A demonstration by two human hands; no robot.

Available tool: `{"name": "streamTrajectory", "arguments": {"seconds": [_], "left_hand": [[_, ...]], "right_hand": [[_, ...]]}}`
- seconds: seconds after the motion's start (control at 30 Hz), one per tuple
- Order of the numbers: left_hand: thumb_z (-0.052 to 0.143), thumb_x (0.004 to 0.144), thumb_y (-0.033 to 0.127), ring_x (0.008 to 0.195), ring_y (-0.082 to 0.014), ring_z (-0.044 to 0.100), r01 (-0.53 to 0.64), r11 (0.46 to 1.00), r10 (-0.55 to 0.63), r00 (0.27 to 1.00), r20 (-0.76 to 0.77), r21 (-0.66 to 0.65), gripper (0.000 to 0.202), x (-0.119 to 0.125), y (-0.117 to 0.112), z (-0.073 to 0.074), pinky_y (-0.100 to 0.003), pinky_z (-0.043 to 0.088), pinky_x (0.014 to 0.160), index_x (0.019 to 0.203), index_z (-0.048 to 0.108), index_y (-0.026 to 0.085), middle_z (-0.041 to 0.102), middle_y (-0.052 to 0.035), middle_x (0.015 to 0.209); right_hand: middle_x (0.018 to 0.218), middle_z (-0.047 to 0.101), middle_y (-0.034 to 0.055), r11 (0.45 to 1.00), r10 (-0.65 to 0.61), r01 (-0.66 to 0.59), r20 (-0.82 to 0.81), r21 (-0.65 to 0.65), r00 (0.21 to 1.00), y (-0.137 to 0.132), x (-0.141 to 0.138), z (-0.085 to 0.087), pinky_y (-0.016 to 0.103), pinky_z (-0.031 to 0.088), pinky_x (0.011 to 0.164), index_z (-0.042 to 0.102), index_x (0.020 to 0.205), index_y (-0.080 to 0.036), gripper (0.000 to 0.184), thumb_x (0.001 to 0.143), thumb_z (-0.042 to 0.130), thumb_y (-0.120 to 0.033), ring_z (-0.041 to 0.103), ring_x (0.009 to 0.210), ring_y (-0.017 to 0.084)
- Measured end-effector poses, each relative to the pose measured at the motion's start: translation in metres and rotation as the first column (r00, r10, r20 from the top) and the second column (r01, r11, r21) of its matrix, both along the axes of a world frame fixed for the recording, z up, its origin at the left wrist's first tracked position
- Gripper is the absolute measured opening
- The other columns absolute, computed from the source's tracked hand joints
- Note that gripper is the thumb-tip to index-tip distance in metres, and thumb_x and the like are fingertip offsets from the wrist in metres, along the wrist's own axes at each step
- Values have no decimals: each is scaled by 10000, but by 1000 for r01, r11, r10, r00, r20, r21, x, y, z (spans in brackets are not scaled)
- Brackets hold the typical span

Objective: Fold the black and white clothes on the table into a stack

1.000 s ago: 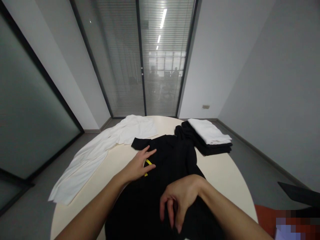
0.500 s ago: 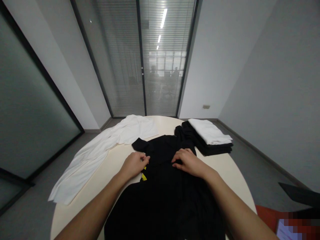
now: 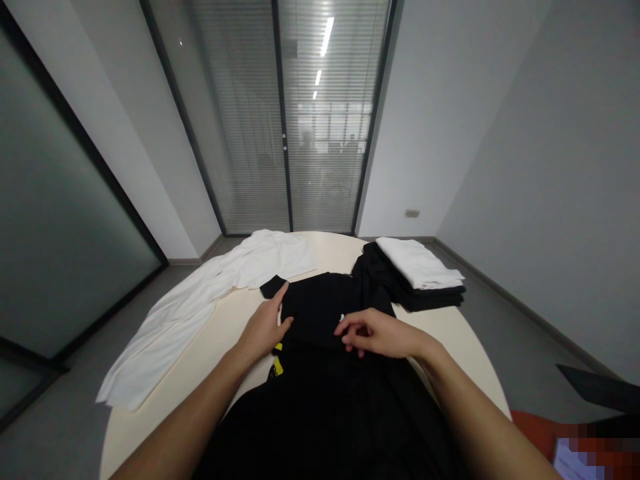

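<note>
A black T-shirt (image 3: 323, 307) lies spread on the round table, with its short sleeve at the far left. Along the left edge of the shirt, my left hand (image 3: 263, 327) is open, thumb and forefinger spread apart on the cloth. Yellow print (image 3: 278, 366) shows just below that hand. My right hand (image 3: 377, 333) rests over the right half of the shirt, fingers loosely bent and apart, with no cloth visibly gripped. A small white mark (image 3: 342, 318) shows by its fingertips. The lower part of the shirt merges with dark fabric at the bottom.
A white garment (image 3: 210, 300) stretches along the left side of the table (image 3: 475, 373). At the back right stands a folded stack, a white garment (image 3: 423, 263) on top of black ones (image 3: 435, 300). A red item (image 3: 535, 430) is beyond the table at lower right.
My left hand has opened from a pinch, its forefinger now reaching toward the sleeve. My right hand has shifted slightly left and nearer. The shirt's upper part looks flatter, and more yellow print shows.
</note>
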State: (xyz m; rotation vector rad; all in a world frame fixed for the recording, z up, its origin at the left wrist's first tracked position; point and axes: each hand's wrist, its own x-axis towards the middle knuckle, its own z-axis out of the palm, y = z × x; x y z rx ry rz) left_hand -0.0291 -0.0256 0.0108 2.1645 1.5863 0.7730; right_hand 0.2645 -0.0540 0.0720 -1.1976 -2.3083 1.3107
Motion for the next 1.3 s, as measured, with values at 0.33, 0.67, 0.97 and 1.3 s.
{"name": "streamTrajectory", "arguments": {"seconds": [0.33,0.67,0.97,1.3], "left_hand": [[444,856,69,1352,-227,500,-86,979,42,972,231,187,689,-4,11,-1,-416,361,1184,1531,410,207,556,-95,1414],[591,859,217,1374,-275,483,-534,816,432,817,381,220,619,-44,32,10,-434,358,1202,1461,454,175,528,-134,1440],[596,831,227,1374,-291,480,-443,875,397,888,232,198,512,-47,37,-5,-444,375,1174,1337,556,160,555,-139,1399],[478,918,586,706,-210,654,-382,924,381,923,-56,-9,389,-29,15,27,-292,442,653,776,576,238,657,-7,690]], "right_hand": [[1194,696,103,825,-258,164,101,541,961,27,31,-23,412,469,1010,696,1152,-196,271,907,622,-284,630,1133,261],[1113,741,90,903,-212,142,134,405,968,21,25,-18,351,519,868,698,1195,-193,318,941,575,-339,691,981,237],[1063,717,95,904,-158,83,147,420,976,20,26,-18,345,498,849,746,1079,-196,349,875,666,-468,665,954,240],[731,709,23,1000,7,-4,146,-19,989,11,24,-12,240,401,562,776,877,-158,346,844,672,-487,591,631,143]]}}
